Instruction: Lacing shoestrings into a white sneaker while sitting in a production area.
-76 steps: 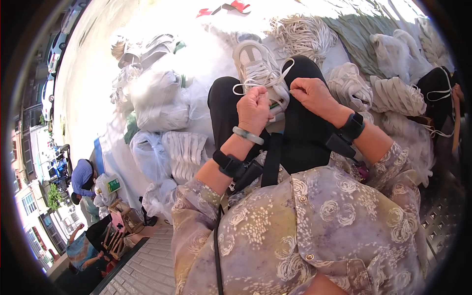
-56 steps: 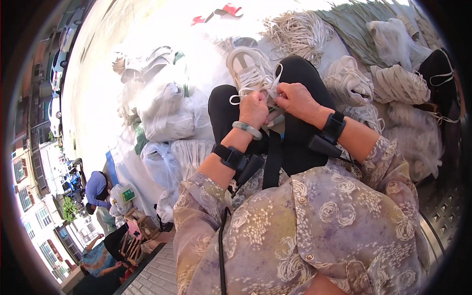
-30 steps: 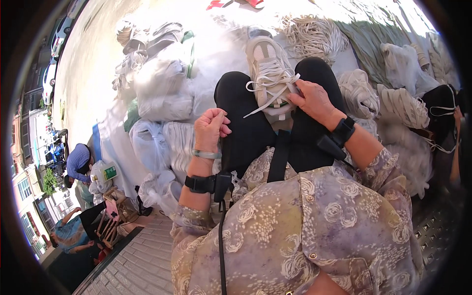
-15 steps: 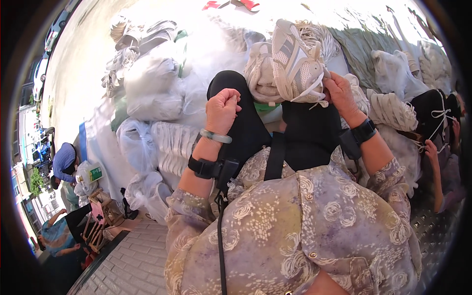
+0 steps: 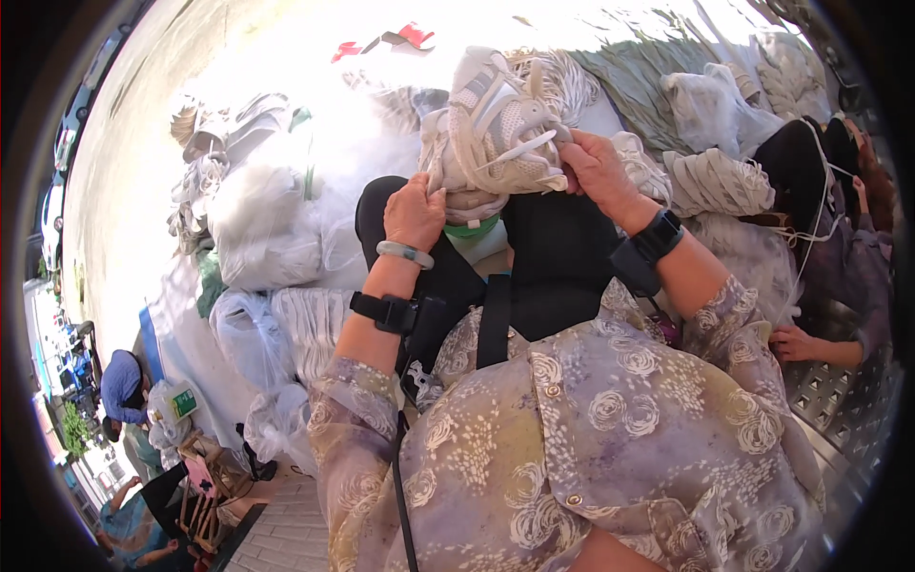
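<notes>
A pale beige and grey mesh shoe upper [image 5: 491, 119] lies across my knees on a bundle of similar pale uppers [image 5: 436, 153]. My right hand [image 5: 602, 173] pinches the upper's right edge between thumb and fingers, beside a white lace [image 5: 534, 143]. My left hand [image 5: 415, 212] is closed against the left side of the bundle; what its fingertips hold is hidden. A green rim [image 5: 472, 229] shows below the uppers, between my legs.
Plastic-wrapped bundles [image 5: 262, 229] and stacked pale uppers [image 5: 315, 329] lie to my left. More uppers [image 5: 720, 181] lie at the right, near a co-worker's hand [image 5: 791, 343]. Behind the shoe is a coil of white laces [image 5: 562, 84]. People sit at the far left.
My left hand has come in from above my left knee to the side of the bundle. My right hand still grips the shoe upper. The co-worker's hand at the right has moved lower.
</notes>
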Tool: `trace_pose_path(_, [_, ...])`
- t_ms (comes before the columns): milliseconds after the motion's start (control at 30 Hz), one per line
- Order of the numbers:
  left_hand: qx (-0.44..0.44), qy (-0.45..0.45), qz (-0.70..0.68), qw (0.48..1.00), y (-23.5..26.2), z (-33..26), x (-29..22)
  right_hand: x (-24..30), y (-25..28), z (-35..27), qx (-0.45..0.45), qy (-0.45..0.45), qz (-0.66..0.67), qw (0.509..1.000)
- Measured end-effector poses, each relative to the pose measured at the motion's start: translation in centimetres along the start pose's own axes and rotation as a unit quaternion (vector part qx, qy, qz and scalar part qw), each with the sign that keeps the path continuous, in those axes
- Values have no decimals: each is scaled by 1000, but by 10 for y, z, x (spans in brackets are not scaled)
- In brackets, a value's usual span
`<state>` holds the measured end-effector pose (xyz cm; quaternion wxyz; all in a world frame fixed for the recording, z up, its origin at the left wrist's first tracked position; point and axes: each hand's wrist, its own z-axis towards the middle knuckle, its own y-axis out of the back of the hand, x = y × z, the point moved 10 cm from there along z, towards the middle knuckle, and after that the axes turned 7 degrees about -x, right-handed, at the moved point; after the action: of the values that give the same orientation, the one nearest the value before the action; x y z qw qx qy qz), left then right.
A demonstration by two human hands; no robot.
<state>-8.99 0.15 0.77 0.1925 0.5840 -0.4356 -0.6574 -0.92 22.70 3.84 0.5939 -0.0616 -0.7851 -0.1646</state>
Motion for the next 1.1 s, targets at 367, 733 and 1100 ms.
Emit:
trace_pose_path(367, [44, -119, 118, 985, -19, 14, -5, -3, 89, -29, -37, -25, 94, 995])
trace_pose_path(733, [-15, -157, 235, 959, -8, -5, -38, -12, 88, -32, -58, -29, 161, 985])
trace_pose_path(1100, [-93, -185, 244, 947, 44, -3, -77, -26, 50, -12, -8, -57, 253, 966])
